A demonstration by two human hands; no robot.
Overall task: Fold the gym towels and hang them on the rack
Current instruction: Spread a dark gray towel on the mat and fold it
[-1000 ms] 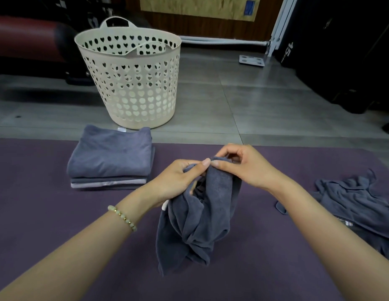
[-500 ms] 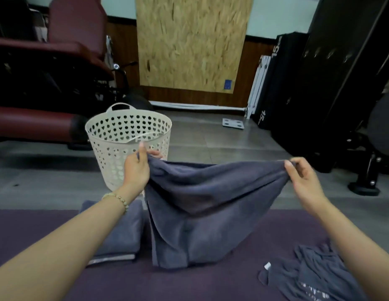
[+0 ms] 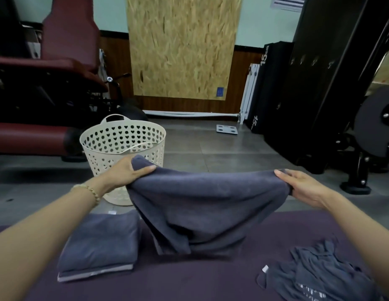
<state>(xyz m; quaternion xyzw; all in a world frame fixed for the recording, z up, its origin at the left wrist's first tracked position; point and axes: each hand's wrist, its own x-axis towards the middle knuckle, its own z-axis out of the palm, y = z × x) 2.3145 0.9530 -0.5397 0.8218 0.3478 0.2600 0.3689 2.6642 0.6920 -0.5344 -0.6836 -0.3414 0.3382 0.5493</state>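
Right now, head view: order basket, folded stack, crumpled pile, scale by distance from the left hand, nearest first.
1. basket, just behind the left hand
2. folded stack, below on the mat
3. crumpled pile, lower right
4. scale, far back on floor

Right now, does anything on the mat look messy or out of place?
Yes: a crumpled grey towel lies heaped on the right of the mat, unlike the neat folded stack on the left. Nothing looks spilled or damaged.
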